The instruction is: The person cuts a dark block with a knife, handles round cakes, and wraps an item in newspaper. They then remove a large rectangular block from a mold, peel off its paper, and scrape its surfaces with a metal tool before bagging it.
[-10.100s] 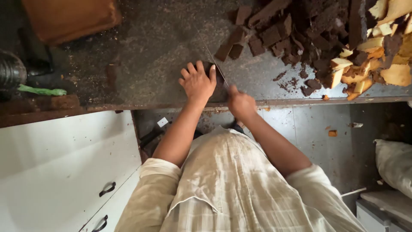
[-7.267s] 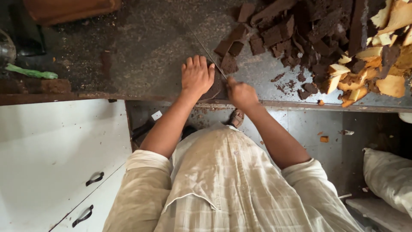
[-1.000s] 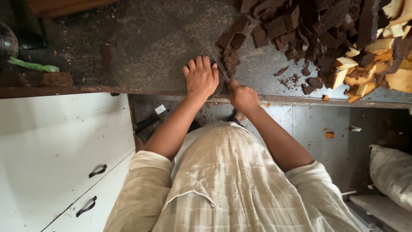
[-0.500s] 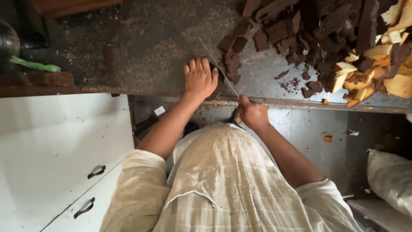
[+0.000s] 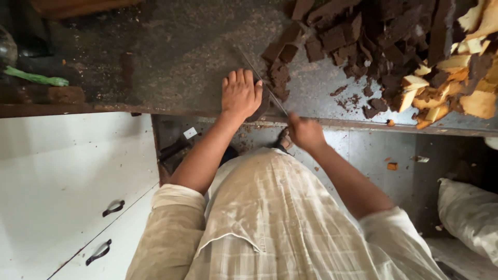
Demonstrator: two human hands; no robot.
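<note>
Gripping: right hand [image 5: 306, 132] is clenching the handle of a long knife [image 5: 262, 78] at the counter [image 5: 171, 57] edge, while left hand [image 5: 241, 95] is pressing flat, fingers extended, on a dark brown slab [image 5: 262, 105]. Slab is looking crumbly, light and fragile, likely best pinned from above beside the blade; 1 heap of cut pieces [image 5: 373, 36] is lying well apart.

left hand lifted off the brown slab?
No. The left hand lies flat on the dark brown slab, beside the knife blade held by the right hand.

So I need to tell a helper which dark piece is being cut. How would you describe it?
Start at the dark speckled counter and find its front edge. The left hand lies flat there on a dark brown slab, with the knife along its right side. It alone is pinned under a hand; the other pieces lie loose farther right.
</note>
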